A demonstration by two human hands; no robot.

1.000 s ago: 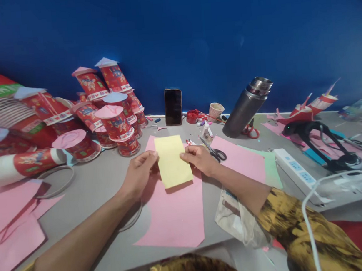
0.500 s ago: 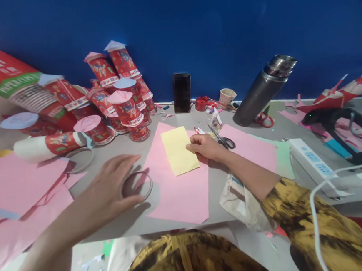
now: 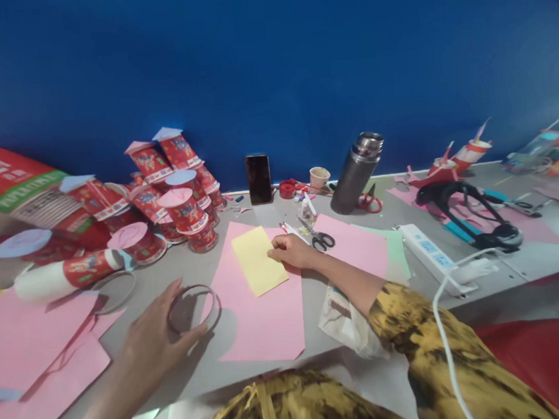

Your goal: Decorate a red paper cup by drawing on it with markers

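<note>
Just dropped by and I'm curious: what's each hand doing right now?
Left hand: open, spread at the ring; can't tell whether it touches.
Right hand: closed, holding the yellow paper by its right edge.

Stretches out as a gray table (image 3: 187, 266). Bears red cups (image 3: 201, 236) at far left, a phone (image 3: 258, 180) at far middle, a flask (image 3: 353, 181) at far right, a pink sheet (image 3: 269, 326) at near middle, a power strip (image 3: 428, 254) at right.

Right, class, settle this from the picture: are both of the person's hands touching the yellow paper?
No: only the right hand touches the yellow paper; the left hand is apart from it, spread at a grey ring.
</note>
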